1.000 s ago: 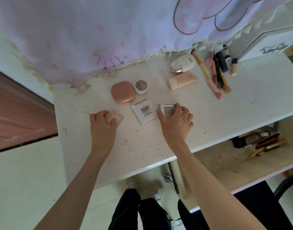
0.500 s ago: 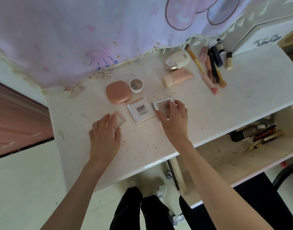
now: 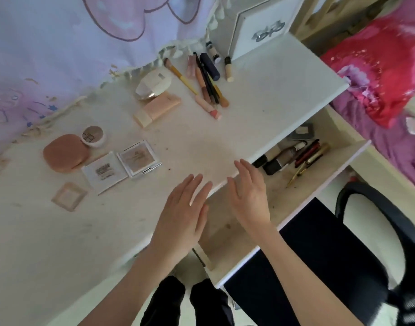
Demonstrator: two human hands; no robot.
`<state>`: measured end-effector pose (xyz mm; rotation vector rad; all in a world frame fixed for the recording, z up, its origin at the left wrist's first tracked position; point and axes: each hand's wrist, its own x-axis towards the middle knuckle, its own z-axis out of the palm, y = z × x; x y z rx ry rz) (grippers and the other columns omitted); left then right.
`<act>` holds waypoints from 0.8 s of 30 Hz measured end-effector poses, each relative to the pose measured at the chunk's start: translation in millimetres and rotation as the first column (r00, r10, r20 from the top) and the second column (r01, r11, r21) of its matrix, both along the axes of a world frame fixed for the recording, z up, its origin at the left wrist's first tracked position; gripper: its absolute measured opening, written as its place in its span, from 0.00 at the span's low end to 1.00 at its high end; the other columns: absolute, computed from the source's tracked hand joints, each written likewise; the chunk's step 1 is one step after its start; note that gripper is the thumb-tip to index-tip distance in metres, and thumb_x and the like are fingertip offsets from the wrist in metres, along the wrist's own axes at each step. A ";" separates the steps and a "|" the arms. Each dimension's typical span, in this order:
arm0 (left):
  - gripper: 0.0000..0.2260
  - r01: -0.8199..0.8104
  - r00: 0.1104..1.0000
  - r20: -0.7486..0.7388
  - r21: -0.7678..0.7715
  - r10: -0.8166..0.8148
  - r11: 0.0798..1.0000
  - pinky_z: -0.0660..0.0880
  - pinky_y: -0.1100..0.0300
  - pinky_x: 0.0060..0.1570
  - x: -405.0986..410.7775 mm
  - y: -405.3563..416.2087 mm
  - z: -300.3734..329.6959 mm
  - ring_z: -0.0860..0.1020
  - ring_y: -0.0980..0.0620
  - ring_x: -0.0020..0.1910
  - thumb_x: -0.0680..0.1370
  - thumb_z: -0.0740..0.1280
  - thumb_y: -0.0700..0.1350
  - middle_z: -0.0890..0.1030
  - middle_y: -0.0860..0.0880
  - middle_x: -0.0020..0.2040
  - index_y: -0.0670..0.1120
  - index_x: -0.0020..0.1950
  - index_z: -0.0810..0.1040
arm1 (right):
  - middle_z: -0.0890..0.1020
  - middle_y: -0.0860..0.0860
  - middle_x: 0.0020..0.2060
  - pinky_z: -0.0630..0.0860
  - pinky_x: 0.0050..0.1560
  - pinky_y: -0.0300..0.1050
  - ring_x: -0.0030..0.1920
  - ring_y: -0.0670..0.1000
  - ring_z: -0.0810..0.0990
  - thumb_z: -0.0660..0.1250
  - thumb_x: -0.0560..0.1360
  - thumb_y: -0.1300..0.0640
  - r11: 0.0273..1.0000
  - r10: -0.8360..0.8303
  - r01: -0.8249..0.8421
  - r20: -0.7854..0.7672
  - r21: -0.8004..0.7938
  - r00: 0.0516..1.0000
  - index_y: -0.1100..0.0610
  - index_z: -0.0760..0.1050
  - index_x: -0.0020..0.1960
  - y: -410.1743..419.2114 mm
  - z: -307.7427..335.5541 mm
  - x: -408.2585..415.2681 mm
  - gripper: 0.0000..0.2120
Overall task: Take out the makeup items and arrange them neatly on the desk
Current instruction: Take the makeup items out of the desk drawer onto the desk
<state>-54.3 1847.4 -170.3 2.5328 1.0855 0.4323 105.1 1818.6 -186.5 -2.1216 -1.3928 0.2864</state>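
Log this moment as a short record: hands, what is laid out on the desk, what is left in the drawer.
left hand: open, holds nothing, over the desk's front edge
right hand: open, holds nothing, over the open drawer
desk: white top, items laid out
compacts: pink compact, round pot, three square palettes grouped at left
tubes: peach tube beside a cream bottle
sticks: brushes and pencils bunched at the back
drawer: pulled out, dark tubes and pens inside
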 end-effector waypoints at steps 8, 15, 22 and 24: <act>0.21 0.183 0.962 -0.168 -0.197 -0.217 0.963 0.62 0.55 0.68 130.8 -30.8 -68.6 0.58 0.48 0.73 0.81 0.54 0.45 0.59 0.46 0.75 0.48 0.74 0.58 | 0.73 0.60 0.63 0.65 0.68 0.54 0.65 0.59 0.70 0.62 0.77 0.62 0.946 0.073 -0.004 0.201 -0.325 0.977 0.64 0.69 0.66 -43.8 -35.8 139.1 0.18; 0.33 0.052 0.969 -0.229 -0.177 -0.093 0.983 0.53 0.54 0.71 210.9 4.0 -125.3 0.49 0.44 0.75 0.76 0.59 0.31 0.49 0.41 0.76 0.41 0.76 0.45 | 0.65 0.56 0.71 0.54 0.74 0.53 0.73 0.55 0.59 0.60 0.76 0.64 0.861 0.239 -0.048 0.318 -0.507 0.918 0.59 0.63 0.71 1.0 -79.0 207.2 0.23; 0.24 -0.251 0.968 -0.065 -0.312 0.243 0.916 0.62 0.52 0.66 243.0 33.4 -151.0 0.65 0.42 0.67 0.76 0.63 0.36 0.66 0.39 0.68 0.39 0.71 0.60 | 0.65 0.58 0.70 0.52 0.73 0.54 0.73 0.58 0.57 0.63 0.74 0.63 0.840 0.308 -0.059 0.385 -0.539 0.870 0.61 0.63 0.70 26.0 -112.7 226.8 0.25; 0.18 -0.321 0.943 -0.036 -0.373 0.332 0.870 0.64 0.56 0.61 251.9 41.0 -150.6 0.69 0.41 0.62 0.76 0.64 0.37 0.72 0.39 0.62 0.39 0.66 0.67 | 0.66 0.58 0.69 0.51 0.73 0.55 0.73 0.58 0.57 0.62 0.75 0.63 0.825 0.346 -0.070 0.402 -0.561 0.847 0.61 0.64 0.69 31.8 -116.6 231.3 0.23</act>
